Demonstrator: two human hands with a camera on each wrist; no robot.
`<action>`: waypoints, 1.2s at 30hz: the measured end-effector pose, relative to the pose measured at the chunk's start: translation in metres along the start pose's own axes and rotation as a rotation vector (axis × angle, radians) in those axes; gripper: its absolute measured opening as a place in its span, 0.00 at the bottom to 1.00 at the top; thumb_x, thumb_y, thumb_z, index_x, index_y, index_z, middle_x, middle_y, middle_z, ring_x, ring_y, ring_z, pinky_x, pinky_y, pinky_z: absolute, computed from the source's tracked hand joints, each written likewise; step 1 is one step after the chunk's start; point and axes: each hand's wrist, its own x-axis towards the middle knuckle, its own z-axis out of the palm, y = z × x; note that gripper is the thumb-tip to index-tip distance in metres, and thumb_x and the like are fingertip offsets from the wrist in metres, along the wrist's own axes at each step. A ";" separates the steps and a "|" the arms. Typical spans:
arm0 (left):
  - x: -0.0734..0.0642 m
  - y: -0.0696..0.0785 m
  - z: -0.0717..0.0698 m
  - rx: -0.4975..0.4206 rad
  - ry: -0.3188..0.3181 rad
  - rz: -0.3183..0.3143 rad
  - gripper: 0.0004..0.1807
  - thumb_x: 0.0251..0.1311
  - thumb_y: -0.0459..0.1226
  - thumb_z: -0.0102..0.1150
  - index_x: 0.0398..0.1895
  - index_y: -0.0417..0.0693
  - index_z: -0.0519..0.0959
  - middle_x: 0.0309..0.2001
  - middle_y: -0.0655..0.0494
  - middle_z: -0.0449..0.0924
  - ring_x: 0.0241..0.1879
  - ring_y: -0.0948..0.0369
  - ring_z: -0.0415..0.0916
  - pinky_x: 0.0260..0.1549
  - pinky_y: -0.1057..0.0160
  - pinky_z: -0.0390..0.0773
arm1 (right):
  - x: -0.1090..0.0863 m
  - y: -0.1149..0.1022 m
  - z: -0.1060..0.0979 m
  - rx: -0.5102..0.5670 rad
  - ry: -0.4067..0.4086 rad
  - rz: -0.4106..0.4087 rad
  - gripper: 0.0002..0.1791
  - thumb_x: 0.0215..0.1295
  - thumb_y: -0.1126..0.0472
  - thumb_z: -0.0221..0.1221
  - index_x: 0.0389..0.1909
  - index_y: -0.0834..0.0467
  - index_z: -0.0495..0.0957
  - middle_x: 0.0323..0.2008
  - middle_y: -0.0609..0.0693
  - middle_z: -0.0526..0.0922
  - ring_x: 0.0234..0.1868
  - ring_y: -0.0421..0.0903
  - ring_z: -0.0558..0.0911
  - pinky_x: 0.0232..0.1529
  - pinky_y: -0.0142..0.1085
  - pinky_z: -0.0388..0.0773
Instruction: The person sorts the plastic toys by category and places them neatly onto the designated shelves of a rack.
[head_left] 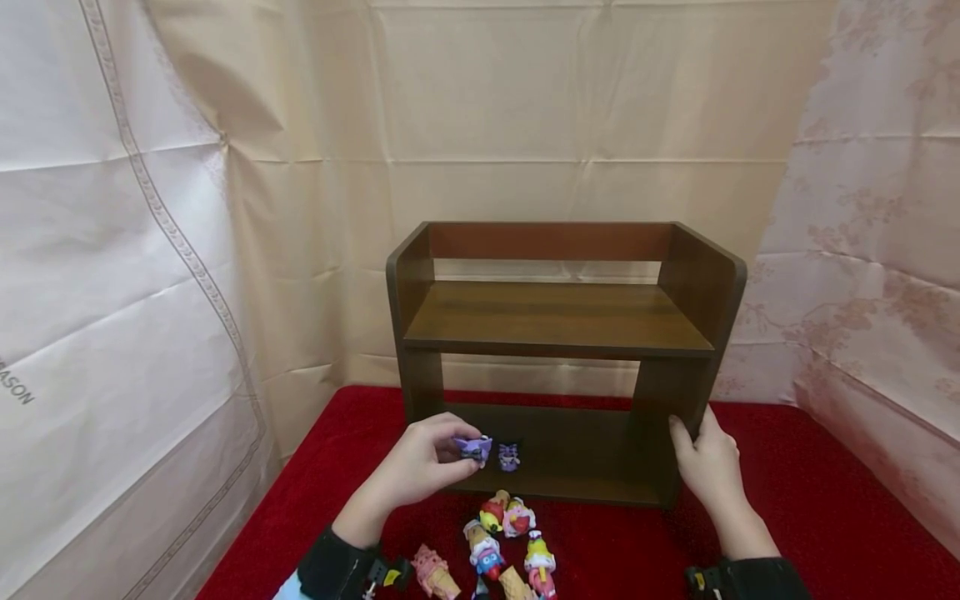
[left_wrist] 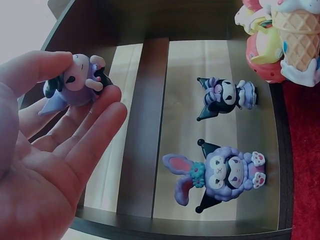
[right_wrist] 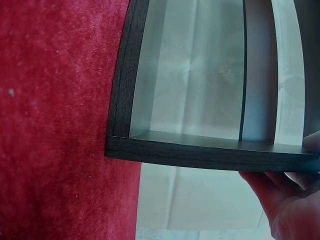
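Observation:
My left hand [head_left: 420,462] pinches a small purple figurine [left_wrist: 80,82] between thumb and fingers, in front of the lower level of a brown two-tier shelf [head_left: 558,346]. On that lower board stand two more purple and black figurines, seen sideways in the left wrist view: a smaller one [left_wrist: 227,97] and a larger one with pink-lined rabbit ears [left_wrist: 232,172]. Only one standing figurine [head_left: 509,457] shows in the head view. At the shelf's right side panel [head_left: 693,383], my right hand [head_left: 712,467] grips the edge, thumb on the near side and fingers behind.
Several colourful toys lie in front of the shelf, among them a pink ice-cream cone [head_left: 435,573] and a yellow and pink figure [head_left: 540,562]. A red cloth [head_left: 825,500] covers the table. Beige sheeting [head_left: 525,100] hangs behind, with pale sheets at both sides.

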 end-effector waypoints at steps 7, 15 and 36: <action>-0.001 0.001 -0.001 0.010 0.013 0.010 0.15 0.60 0.31 0.71 0.50 0.51 0.84 0.49 0.59 0.81 0.42 0.60 0.82 0.40 0.64 0.85 | 0.000 0.000 0.001 0.002 0.002 0.004 0.16 0.76 0.60 0.54 0.56 0.66 0.71 0.44 0.72 0.83 0.40 0.71 0.83 0.34 0.63 0.79; -0.002 0.004 0.000 0.063 0.033 0.051 0.15 0.59 0.31 0.71 0.49 0.51 0.85 0.48 0.61 0.82 0.41 0.62 0.81 0.39 0.60 0.86 | -0.001 0.001 0.001 0.003 0.002 0.000 0.16 0.75 0.61 0.55 0.57 0.66 0.71 0.44 0.72 0.83 0.41 0.71 0.83 0.35 0.64 0.79; 0.011 0.013 0.020 0.185 0.029 0.071 0.13 0.59 0.34 0.71 0.48 0.48 0.86 0.45 0.62 0.84 0.39 0.65 0.80 0.39 0.64 0.85 | 0.001 0.001 -0.001 0.005 0.000 0.002 0.17 0.76 0.60 0.54 0.58 0.66 0.71 0.44 0.73 0.82 0.42 0.73 0.82 0.37 0.67 0.77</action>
